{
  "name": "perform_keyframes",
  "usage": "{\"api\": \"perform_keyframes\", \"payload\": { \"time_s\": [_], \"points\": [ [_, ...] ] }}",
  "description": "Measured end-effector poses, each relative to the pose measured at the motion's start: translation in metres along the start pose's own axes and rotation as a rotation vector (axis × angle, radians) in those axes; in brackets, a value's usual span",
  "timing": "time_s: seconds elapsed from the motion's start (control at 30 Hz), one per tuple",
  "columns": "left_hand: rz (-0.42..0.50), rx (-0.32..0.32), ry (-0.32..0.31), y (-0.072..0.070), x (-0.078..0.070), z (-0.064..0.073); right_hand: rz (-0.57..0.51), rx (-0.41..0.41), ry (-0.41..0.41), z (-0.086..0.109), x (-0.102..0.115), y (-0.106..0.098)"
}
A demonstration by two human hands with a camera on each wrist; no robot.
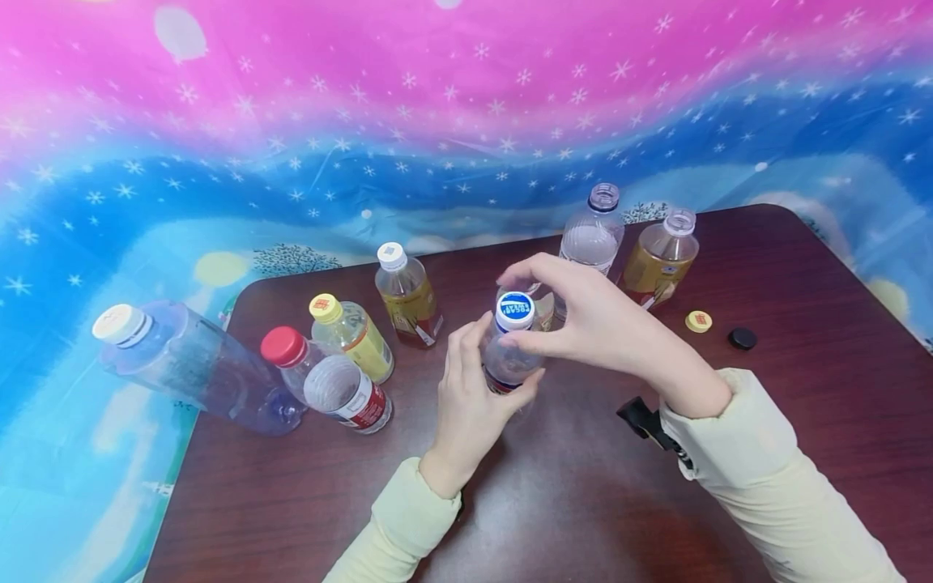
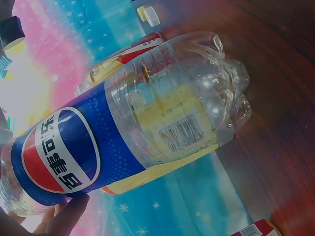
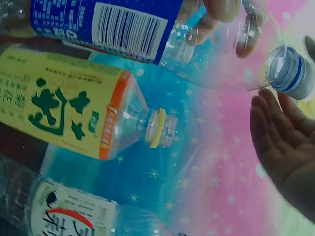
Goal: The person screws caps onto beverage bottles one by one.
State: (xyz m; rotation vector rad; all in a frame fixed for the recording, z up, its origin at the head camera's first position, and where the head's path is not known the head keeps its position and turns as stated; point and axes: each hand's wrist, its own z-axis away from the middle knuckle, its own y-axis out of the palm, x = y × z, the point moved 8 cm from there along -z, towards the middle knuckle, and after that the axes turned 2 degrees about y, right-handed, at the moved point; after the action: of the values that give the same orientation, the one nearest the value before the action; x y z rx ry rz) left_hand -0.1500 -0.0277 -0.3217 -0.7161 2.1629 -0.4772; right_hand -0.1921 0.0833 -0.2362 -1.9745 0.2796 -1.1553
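Observation:
My left hand (image 1: 474, 397) grips a clear plastic bottle (image 2: 177, 113) with a blue Pepsi-style label around its body. On the bottle's neck sits a white cap (image 3: 299, 81), whose top (image 1: 515, 311) is blue with Pocari Sweat lettering. The right hand (image 1: 576, 312) arches around this cap with thumb and fingers spread. In the right wrist view its fingertips (image 3: 261, 101) are beside the cap, and I see no firm pinch on it. Just behind the held bottle stands a yellow-labelled bottle (image 3: 64, 98) with no cap, mostly hidden by the right hand in the head view.
Uncapped at the back right stand a clear bottle (image 1: 592, 239) and a tea bottle (image 1: 659, 263). A yellow cap (image 1: 698, 321) and a black cap (image 1: 743, 338) lie nearby. Leftward are capped bottles: white-capped tea (image 1: 408, 295), yellow-capped (image 1: 357, 336), red-capped (image 1: 335, 389), large bluish (image 1: 197, 364).

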Motion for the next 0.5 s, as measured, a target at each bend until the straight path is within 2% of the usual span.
{"api": "perform_keyframes", "payload": {
  "time_s": [0.13,0.23,0.5],
  "points": [
    [-0.013,-0.011,0.021,-0.0008,-0.0015,-0.0001,-0.019,0.036,-0.121,0.0038,0.0051,0.0003],
    [-0.017,-0.014,0.025,-0.0008,-0.0015,-0.0003,0.001,0.031,-0.162,0.0057,0.0066,-0.0026],
    [-0.023,-0.01,0.007,-0.0005,0.0004,0.0003,0.024,-0.009,-0.05,0.0017,0.0031,-0.0079]
  ]
}}
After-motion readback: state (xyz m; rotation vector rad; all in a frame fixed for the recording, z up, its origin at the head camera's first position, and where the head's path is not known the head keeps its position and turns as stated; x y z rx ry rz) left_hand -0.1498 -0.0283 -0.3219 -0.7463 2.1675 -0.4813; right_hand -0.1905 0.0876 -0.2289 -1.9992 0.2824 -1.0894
